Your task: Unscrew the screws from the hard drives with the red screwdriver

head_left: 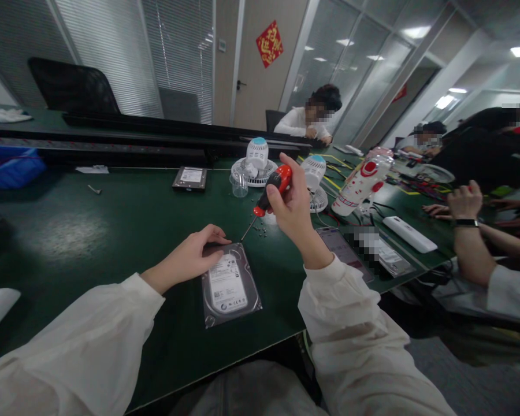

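A hard drive (229, 286) with a white label lies flat on the green table in front of me. My left hand (198, 252) grips its far left corner, the thumb on top by the label and the fingers along the far edge. In my right hand (295, 211) is a screwdriver (265, 199) with a red and black handle, its fingers wrapped round it. The screwdriver leans, its shaft running down to the drive's far right corner, where the tip appears to touch. Several small screws (260, 231) lie on the table just beyond that corner.
Beyond the screws stand a clear plastic cup (239, 186) and two white fans (257, 157) (314, 172). Another drive (189, 178) lies farther back. To the right are a phone (344, 248), a patterned bottle (361, 182), a white power bank (409, 234) and a co-worker's arm (472, 248).
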The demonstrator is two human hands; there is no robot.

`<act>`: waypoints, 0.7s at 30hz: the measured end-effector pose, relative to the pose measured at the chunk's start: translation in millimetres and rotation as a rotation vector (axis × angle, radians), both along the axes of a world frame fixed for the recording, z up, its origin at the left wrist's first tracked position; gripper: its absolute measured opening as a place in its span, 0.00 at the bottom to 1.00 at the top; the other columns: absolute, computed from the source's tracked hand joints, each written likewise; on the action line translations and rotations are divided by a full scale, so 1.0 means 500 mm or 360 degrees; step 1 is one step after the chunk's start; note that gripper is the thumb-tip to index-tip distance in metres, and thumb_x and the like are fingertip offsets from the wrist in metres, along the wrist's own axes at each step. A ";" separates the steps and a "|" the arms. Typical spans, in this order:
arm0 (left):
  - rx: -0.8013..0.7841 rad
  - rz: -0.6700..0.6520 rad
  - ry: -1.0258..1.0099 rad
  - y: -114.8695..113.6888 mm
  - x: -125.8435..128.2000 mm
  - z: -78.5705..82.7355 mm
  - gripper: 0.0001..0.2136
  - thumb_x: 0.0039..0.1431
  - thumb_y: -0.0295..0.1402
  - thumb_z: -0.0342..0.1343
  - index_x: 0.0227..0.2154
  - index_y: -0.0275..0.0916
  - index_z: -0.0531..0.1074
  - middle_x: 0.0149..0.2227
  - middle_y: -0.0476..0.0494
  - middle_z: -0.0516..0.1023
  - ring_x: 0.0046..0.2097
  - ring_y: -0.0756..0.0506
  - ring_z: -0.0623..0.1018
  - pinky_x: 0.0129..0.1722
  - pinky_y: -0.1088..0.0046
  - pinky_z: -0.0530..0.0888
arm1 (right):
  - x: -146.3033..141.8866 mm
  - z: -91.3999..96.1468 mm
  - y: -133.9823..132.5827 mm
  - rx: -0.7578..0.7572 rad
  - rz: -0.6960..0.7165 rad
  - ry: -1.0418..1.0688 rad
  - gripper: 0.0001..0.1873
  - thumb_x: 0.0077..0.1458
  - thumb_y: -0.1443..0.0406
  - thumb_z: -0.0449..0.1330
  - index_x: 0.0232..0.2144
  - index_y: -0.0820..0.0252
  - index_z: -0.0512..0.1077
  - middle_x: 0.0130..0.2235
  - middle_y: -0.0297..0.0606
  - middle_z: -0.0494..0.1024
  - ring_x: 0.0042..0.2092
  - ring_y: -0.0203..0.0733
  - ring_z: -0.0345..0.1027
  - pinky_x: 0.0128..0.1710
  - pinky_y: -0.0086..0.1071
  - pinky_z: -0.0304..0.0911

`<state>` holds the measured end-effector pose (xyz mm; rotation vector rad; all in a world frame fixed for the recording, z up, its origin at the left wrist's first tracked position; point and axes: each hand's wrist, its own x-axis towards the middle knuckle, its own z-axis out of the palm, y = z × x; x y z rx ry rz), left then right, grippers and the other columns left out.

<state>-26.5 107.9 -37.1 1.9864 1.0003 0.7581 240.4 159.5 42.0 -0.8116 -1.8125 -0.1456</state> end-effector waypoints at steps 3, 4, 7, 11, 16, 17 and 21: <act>-0.0015 -0.0009 0.0003 0.000 0.000 0.001 0.15 0.66 0.40 0.60 0.53 0.43 0.68 0.56 0.37 0.84 0.59 0.35 0.82 0.59 0.46 0.78 | 0.001 -0.002 0.003 -0.0035 0.0021 -0.0004 0.33 0.70 0.44 0.50 0.68 0.53 0.59 0.64 0.49 0.68 0.55 0.52 0.72 0.60 0.54 0.71; -0.0016 -0.0009 0.0006 -0.001 0.000 0.002 0.15 0.66 0.40 0.60 0.53 0.43 0.68 0.56 0.37 0.84 0.60 0.35 0.82 0.59 0.46 0.78 | 0.000 -0.002 0.004 -0.0035 0.0025 -0.0004 0.33 0.70 0.44 0.50 0.67 0.53 0.59 0.64 0.49 0.68 0.55 0.52 0.72 0.59 0.54 0.71; -0.0004 -0.0004 0.0008 -0.001 0.000 0.004 0.15 0.66 0.39 0.60 0.52 0.43 0.68 0.56 0.36 0.84 0.59 0.35 0.82 0.60 0.46 0.78 | -0.005 0.005 -0.001 -0.0006 0.0054 0.0002 0.32 0.69 0.47 0.51 0.68 0.53 0.56 0.65 0.51 0.67 0.53 0.51 0.73 0.54 0.51 0.72; -0.0009 -0.0004 0.0017 -0.001 -0.001 0.006 0.16 0.65 0.40 0.60 0.52 0.43 0.68 0.56 0.36 0.84 0.59 0.34 0.82 0.61 0.43 0.77 | -0.020 0.045 -0.022 -0.0145 0.0017 -0.0215 0.26 0.68 0.54 0.53 0.63 0.57 0.61 0.51 0.45 0.76 0.35 0.41 0.70 0.40 0.41 0.70; -0.0032 0.0004 0.0024 -0.003 -0.001 0.008 0.16 0.66 0.41 0.60 0.52 0.44 0.67 0.56 0.36 0.84 0.61 0.34 0.81 0.61 0.43 0.77 | -0.050 0.113 -0.029 -0.0141 -0.0230 -0.0518 0.18 0.66 0.50 0.61 0.47 0.58 0.74 0.32 0.34 0.76 0.32 0.39 0.67 0.36 0.35 0.59; -0.0017 0.0004 0.0018 -0.004 0.000 0.008 0.16 0.65 0.40 0.59 0.52 0.44 0.67 0.56 0.36 0.84 0.60 0.34 0.82 0.61 0.44 0.77 | -0.055 0.124 -0.026 -0.0117 -0.0198 -0.0530 0.17 0.66 0.52 0.62 0.44 0.59 0.75 0.32 0.34 0.76 0.33 0.39 0.67 0.36 0.34 0.58; 0.0016 0.0012 -0.0001 -0.005 0.004 0.010 0.14 0.64 0.39 0.59 0.50 0.44 0.67 0.54 0.36 0.85 0.59 0.34 0.82 0.62 0.44 0.76 | -0.065 0.149 -0.018 -0.0107 0.0169 -0.0563 0.10 0.63 0.65 0.60 0.46 0.61 0.76 0.36 0.35 0.78 0.35 0.38 0.68 0.40 0.34 0.61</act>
